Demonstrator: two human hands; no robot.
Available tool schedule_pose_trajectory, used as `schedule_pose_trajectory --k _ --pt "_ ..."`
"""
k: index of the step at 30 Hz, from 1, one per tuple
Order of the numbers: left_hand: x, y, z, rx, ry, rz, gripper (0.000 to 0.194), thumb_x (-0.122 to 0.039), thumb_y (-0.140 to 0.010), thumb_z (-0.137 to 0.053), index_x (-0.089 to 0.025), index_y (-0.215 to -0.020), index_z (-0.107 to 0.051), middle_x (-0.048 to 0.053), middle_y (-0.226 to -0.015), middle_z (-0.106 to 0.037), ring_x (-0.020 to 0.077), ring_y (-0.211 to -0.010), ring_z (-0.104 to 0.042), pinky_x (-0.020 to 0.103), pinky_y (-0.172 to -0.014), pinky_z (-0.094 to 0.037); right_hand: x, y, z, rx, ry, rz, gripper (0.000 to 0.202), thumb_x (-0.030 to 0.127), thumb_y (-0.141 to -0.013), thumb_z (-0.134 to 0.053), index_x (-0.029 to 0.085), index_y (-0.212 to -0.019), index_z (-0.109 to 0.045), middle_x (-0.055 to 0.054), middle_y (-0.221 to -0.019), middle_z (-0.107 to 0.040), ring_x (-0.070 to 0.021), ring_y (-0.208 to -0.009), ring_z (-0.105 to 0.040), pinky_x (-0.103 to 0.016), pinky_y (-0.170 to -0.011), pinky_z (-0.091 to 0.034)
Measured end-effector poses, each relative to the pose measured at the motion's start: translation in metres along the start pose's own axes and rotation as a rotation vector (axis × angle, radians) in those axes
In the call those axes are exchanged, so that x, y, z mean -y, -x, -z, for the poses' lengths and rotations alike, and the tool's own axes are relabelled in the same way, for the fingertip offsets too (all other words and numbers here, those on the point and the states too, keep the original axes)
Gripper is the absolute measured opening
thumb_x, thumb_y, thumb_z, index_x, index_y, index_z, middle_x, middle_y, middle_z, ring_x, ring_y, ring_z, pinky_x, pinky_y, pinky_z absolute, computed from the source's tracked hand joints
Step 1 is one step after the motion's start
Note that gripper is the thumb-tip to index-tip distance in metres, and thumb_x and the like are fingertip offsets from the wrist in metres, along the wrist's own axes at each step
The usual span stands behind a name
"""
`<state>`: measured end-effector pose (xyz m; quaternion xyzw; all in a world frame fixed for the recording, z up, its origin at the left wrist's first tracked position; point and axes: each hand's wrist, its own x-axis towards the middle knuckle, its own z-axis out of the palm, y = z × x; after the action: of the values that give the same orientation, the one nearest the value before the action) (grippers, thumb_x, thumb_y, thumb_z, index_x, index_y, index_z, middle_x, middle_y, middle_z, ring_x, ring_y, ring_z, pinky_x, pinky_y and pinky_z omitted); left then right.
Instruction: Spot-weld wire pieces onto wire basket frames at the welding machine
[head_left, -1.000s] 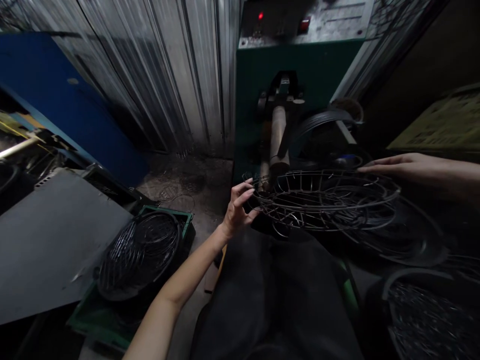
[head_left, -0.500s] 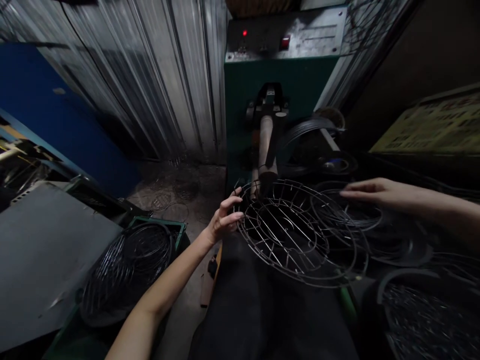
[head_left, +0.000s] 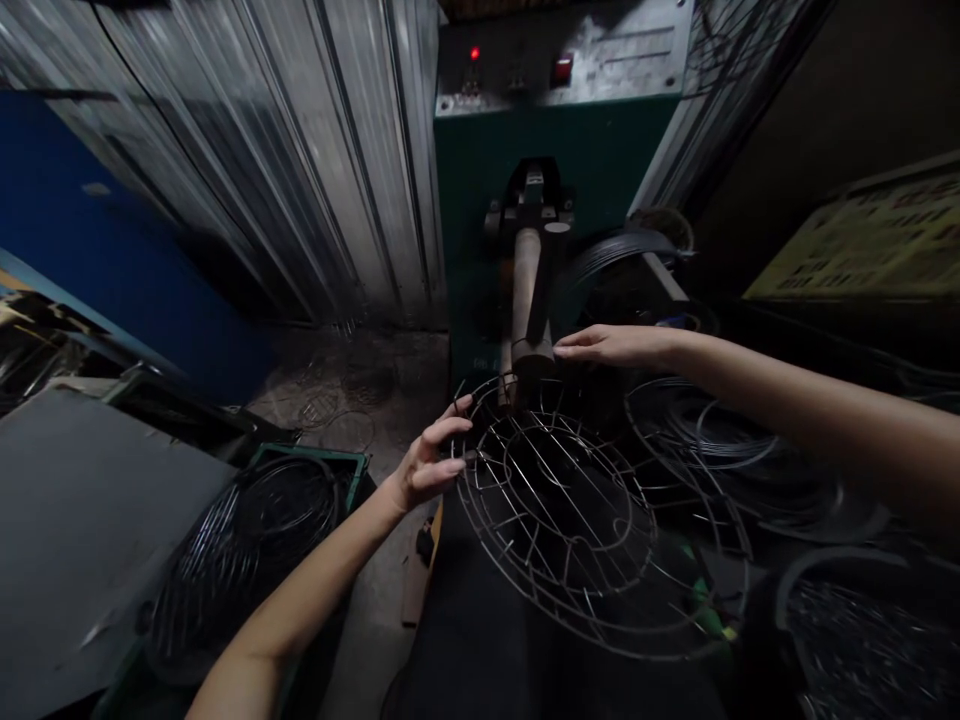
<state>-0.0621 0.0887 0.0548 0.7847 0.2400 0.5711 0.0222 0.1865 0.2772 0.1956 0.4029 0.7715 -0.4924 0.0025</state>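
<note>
A round wire frame (head_left: 525, 570) of rings, straight bars and short cross pieces lies tilted in front of me, over my dark-clothed lap. My left hand (head_left: 431, 458) grips its left rim, thumb and fingers curled about the wires. The upper edge of the frame is at the end of the machine's thick cylindrical arm (head_left: 527, 280), beside the thinner rod (head_left: 508, 385) below it. My right hand (head_left: 607, 346) reaches across from the right, its fingertips pressed together by the arm's tip. What they hold, if anything, is too small to make out.
The green machine (head_left: 480, 160) has a lit red lamp and a red switch. At right are wire coils (head_left: 720, 435) and a dark tub of small metal pieces (head_left: 862, 640). Left, a green crate (head_left: 360, 468) holds stacked wire rings (head_left: 247, 540) beside a grey panel (head_left: 97, 530).
My right hand has moved left from above the wire coils to the tip of the machine's arm. The wire frame has tipped, its near side now lower, with my left hand still on it.
</note>
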Motion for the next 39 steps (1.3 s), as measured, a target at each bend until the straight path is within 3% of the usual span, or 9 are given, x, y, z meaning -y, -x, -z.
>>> schedule_pose_trajectory --k 3,7,13,20,24,27,34,39 --pt "0.002 -0.006 -0.002 -0.085 -0.022 -0.067 0.062 -0.006 -0.081 -0.063 -0.039 -0.124 -0.033 0.004 -0.135 -0.044 0.0281 -0.134 -0.042 0.056 -0.102 -0.044 0.002 0.004 -0.002 0.075 -0.055 -0.026 0.037 0.056 -0.064 -0.072 0.023 -0.081 -0.074 -0.001 -0.087 -0.071 -0.0226 -0.091 -0.064 -0.034 -0.089 -0.050" --pt "0.000 -0.012 -0.001 -0.107 -0.028 -0.043 0.064 -0.008 -0.082 -0.061 -0.038 -0.129 -0.028 0.007 -0.133 -0.044 0.0292 -0.132 -0.045 0.058 -0.100 -0.045 0.005 0.008 -0.005 0.068 -0.125 -0.066 0.031 0.046 -0.056 -0.080 0.023 -0.076 -0.074 -0.001 -0.074 -0.069 -0.0215 -0.077 -0.065 -0.035 -0.076 -0.055" --pt "0.005 -0.015 0.004 -0.077 -0.019 -0.029 0.070 -0.011 -0.082 -0.062 -0.040 -0.132 -0.023 0.008 -0.133 -0.043 0.0279 -0.133 -0.044 0.056 -0.100 -0.046 -0.004 0.004 -0.008 0.098 -0.205 -0.079 0.032 0.036 -0.053 -0.084 0.023 -0.081 -0.074 -0.002 -0.079 -0.071 -0.0189 -0.068 -0.064 -0.034 -0.065 -0.056" --pt "0.012 -0.001 0.008 -0.005 -0.105 -0.020 0.073 -0.010 -0.082 -0.063 -0.043 -0.133 -0.022 0.005 -0.136 -0.044 0.0269 -0.135 -0.041 0.053 -0.102 -0.045 -0.015 0.005 -0.019 -0.005 -0.291 -0.001 0.044 0.029 -0.051 -0.084 0.022 -0.092 -0.072 0.000 -0.088 -0.071 -0.0183 -0.085 -0.066 -0.034 -0.084 -0.055" --pt "0.012 -0.001 0.008 -0.026 -0.093 -0.031 0.077 -0.009 -0.081 -0.064 -0.042 -0.134 -0.021 0.006 -0.135 -0.044 0.0272 -0.133 -0.043 0.054 -0.102 -0.046 -0.019 0.014 -0.021 -0.003 -0.336 -0.011 0.050 0.035 -0.062 -0.080 0.022 -0.109 -0.068 -0.003 -0.096 -0.071 -0.0192 -0.091 -0.066 -0.036 -0.087 -0.055" --pt "0.012 -0.005 0.009 -0.051 -0.039 0.025 0.079 -0.014 -0.079 -0.068 -0.039 -0.135 -0.018 0.010 -0.133 -0.045 0.0270 -0.130 -0.046 0.053 -0.100 -0.048 -0.027 0.016 -0.021 0.052 -0.406 -0.033 0.048 0.038 -0.069 -0.075 0.025 -0.114 -0.066 -0.003 -0.104 -0.070 -0.0183 -0.094 -0.065 -0.034 -0.086 -0.054" --pt "0.011 -0.002 0.007 -0.129 0.000 0.219 0.080 -0.026 -0.078 -0.072 -0.035 -0.137 -0.019 0.014 -0.129 -0.047 0.0292 -0.126 -0.050 0.051 -0.097 -0.050 -0.052 0.002 -0.030 0.103 -0.325 0.023 0.046 0.041 -0.061 -0.080 0.017 -0.099 -0.071 -0.003 -0.093 -0.069 -0.0136 -0.084 -0.062 -0.030 -0.086 -0.048" --pt "0.012 0.004 0.008 -0.078 -0.062 0.289 0.078 -0.029 -0.074 -0.075 -0.028 -0.137 -0.029 0.018 -0.128 -0.050 0.0323 -0.124 -0.052 0.055 -0.099 -0.046 -0.064 0.001 -0.058 -0.028 -0.408 0.063 0.041 0.044 -0.058 -0.080 0.017 -0.087 -0.069 -0.002 -0.085 -0.066 -0.0135 -0.079 -0.058 -0.029 -0.078 -0.045"
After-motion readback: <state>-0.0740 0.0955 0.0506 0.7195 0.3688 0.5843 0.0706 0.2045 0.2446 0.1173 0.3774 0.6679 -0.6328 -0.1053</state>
